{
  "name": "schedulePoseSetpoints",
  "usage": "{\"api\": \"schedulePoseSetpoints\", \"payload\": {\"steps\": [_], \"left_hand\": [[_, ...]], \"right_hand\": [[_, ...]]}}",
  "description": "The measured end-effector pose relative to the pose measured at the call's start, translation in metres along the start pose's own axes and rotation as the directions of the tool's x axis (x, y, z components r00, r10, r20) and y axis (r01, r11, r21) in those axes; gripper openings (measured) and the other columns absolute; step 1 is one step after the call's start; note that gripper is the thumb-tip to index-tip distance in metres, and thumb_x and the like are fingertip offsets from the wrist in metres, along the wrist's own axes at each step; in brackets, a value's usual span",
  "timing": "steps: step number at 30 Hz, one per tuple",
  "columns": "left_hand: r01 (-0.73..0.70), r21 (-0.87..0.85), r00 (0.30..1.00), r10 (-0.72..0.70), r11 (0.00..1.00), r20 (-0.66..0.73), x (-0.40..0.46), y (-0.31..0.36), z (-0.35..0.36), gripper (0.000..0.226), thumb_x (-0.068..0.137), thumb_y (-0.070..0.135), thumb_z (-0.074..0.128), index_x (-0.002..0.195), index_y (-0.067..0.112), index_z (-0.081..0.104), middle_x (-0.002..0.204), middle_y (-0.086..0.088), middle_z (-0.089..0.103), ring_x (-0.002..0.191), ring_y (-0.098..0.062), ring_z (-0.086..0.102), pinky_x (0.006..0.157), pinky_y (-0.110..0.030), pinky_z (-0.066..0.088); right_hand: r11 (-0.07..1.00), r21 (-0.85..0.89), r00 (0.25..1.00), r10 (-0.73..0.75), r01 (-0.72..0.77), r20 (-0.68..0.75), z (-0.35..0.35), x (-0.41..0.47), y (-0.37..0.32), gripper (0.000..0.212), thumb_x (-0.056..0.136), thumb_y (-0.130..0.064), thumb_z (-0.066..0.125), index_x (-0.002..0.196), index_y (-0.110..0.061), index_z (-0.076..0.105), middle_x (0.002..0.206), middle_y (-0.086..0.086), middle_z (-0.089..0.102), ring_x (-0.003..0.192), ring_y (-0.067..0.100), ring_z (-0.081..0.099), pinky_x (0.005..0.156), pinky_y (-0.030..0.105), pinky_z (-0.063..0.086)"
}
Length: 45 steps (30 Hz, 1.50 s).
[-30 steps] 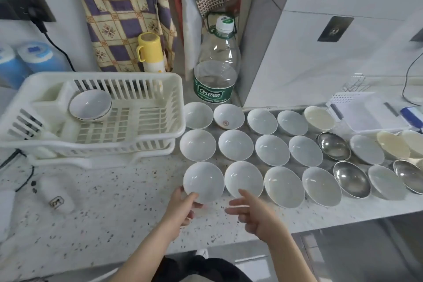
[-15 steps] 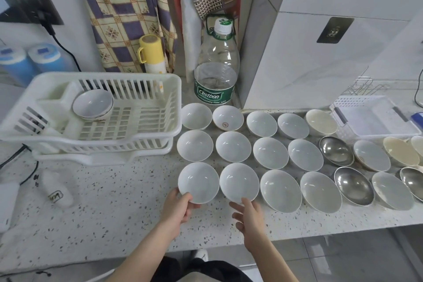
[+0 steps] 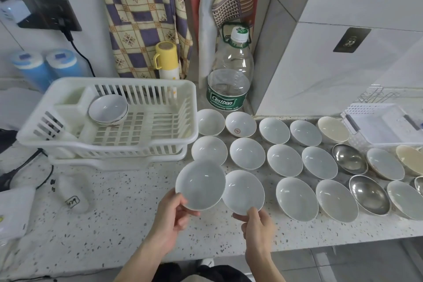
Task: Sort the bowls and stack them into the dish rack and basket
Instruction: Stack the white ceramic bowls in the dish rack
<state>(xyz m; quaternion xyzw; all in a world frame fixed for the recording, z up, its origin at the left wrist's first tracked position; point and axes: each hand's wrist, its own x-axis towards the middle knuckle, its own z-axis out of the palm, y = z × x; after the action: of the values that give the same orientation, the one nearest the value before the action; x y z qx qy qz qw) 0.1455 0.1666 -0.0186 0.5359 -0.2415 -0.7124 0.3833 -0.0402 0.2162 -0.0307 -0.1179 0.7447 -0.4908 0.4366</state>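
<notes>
Lifting the front-left white bowl (image 3: 200, 184) is the step you are in: your left hand (image 3: 170, 216) pinches its near rim, thumb on the inside edge and fingers curled beneath, and the bowl looks raised and tipped, overlapping the bowl behind it. Your right hand (image 3: 257, 224) grips the near rim of the next white bowl (image 3: 243, 191), which seems still to sit on the speckled tabletop (image 3: 119, 208) or barely clear of it; I cannot tell which. Very little of the sorting appears done: the white dish rack (image 3: 190, 107) at the left holds only a small stack of white bowls (image 3: 107, 110) near its back-left corner, while the white basket (image 3: 375, 126) at the far right shows no bowls that I can make out. Three rows of bowls remain on the tabletop, mostly white, with a few cream bowls (image 3: 333, 129) and steel bowls (image 3: 349, 158) toward the right. Next, you would likely nest the two matching bowls or carry them to the rack one after another, and set them on the stack there. That calls for a firmer hold than a rim pinch, since glazed bowls are slippery, and a path high enough to clear the rack wall. Mind the neighbouring bowls, which lie just beside one another.
</notes>
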Motion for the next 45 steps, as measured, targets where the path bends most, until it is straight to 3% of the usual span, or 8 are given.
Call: {"api": "schedulePoseSetpoints", "payload": {"steps": [5,13,21,25,30,37,40,45], "left_hand": [[-0.064,-0.098,0.998,0.065,0.993,0.001,-0.002,0.037,-0.031,0.031,0.085,0.008,0.044,0.113,0.003,0.058,0.064,-0.020,0.065,0.034,-0.009,0.031,0.035,-0.019,0.026],[-0.194,-0.206,0.980,0.182,0.959,-0.076,-0.001,0.102,-0.104,0.026,0.085,0.008,0.045,0.106,0.008,0.062,0.062,-0.019,0.066,0.032,-0.008,0.031,0.032,-0.018,0.028],[-0.303,-0.176,0.950,0.283,0.937,-0.129,0.006,0.152,-0.174,0.026,0.086,0.009,0.045,0.106,0.008,0.061,0.062,-0.018,0.066,0.033,-0.008,0.031,0.034,-0.018,0.028],[-0.336,-0.181,0.937,0.309,0.924,-0.165,0.011,0.173,-0.202,0.032,0.074,0.019,0.053,0.103,0.009,0.061,0.060,-0.016,0.066,0.033,-0.008,0.031,0.034,-0.018,0.027],[-0.362,-0.142,0.920,0.328,0.921,-0.213,0.027,0.200,-0.219,0.041,0.067,0.020,0.055,0.106,0.007,0.058,0.059,-0.014,0.065,0.033,-0.008,0.034,0.032,-0.017,0.027],[-0.416,-0.130,0.886,0.370,0.900,-0.279,0.055,0.227,-0.226,0.049,0.069,0.021,0.054,0.115,0.005,0.057,0.058,-0.010,0.063,0.037,-0.010,0.035,0.037,-0.018,0.029],[-0.408,-0.130,0.883,0.354,0.904,-0.308,0.066,0.233,-0.225,0.050,0.074,0.020,0.053,0.120,0.000,0.053,0.059,-0.010,0.064,0.037,-0.010,0.034,0.035,-0.019,0.027],[-0.406,-0.114,0.881,0.355,0.907,-0.314,0.078,0.243,-0.223,0.055,0.073,0.021,0.053,0.124,0.000,0.053,0.060,-0.011,0.065,0.037,-0.011,0.033,0.036,-0.020,0.027]], "right_hand": [[0.995,0.092,0.999,-0.044,0.043,0.004,0.036,-0.020,-0.019,0.015,0.084,-0.004,0.043,0.087,0.003,0.056,0.068,0.019,0.072,0.044,0.012,0.023,0.040,0.021,0.025],[0.971,0.193,0.985,-0.156,0.140,0.072,0.111,-0.056,-0.055,0.011,0.085,-0.001,0.042,0.080,0.006,0.049,0.069,0.025,0.070,0.040,0.010,0.024,0.039,0.021,0.022],[0.945,0.245,0.961,-0.251,0.217,0.117,0.204,-0.072,-0.091,0.017,0.083,0.000,0.042,0.071,-0.009,0.037,0.072,0.036,0.063,0.042,0.010,0.020,0.037,0.019,0.020],[0.958,0.159,0.939,-0.271,0.240,0.212,0.247,-0.069,-0.106,0.013,0.084,-0.004,0.045,0.073,-0.008,0.049,0.067,0.022,0.071,0.040,0.008,0.022,0.036,0.018,0.023],[0.937,-0.140,0.899,-0.253,0.320,0.359,0.302,-0.047,-0.130,0.020,0.085,-0.015,0.046,0.092,-0.009,0.064,0.064,0.013,0.073,0.038,0.002,0.034,0.045,0.023,0.030],[0.870,-0.311,0.869,-0.222,0.382,0.443,0.387,-0.022,-0.139,0.027,0.090,-0.015,0.040,0.075,-0.009,0.061,0.053,0.004,0.068,0.035,0.000,0.044,0.041,0.019,0.034],[0.831,-0.374,0.862,-0.220,0.411,0.457,0.406,-0.012,-0.135,0.031,0.091,-0.015,0.037,0.074,-0.005,0.062,0.069,0.015,0.072,0.056,0.016,0.057,0.050,0.025,0.042],[0.764,-0.488,0.872,-0.195,0.422,0.448,0.421,0.002,-0.129,0.036,0.092,-0.019,0.037,0.095,0.006,0.063,0.092,0.028,0.071,0.049,0.015,0.037,0.048,0.027,0.031]]}}
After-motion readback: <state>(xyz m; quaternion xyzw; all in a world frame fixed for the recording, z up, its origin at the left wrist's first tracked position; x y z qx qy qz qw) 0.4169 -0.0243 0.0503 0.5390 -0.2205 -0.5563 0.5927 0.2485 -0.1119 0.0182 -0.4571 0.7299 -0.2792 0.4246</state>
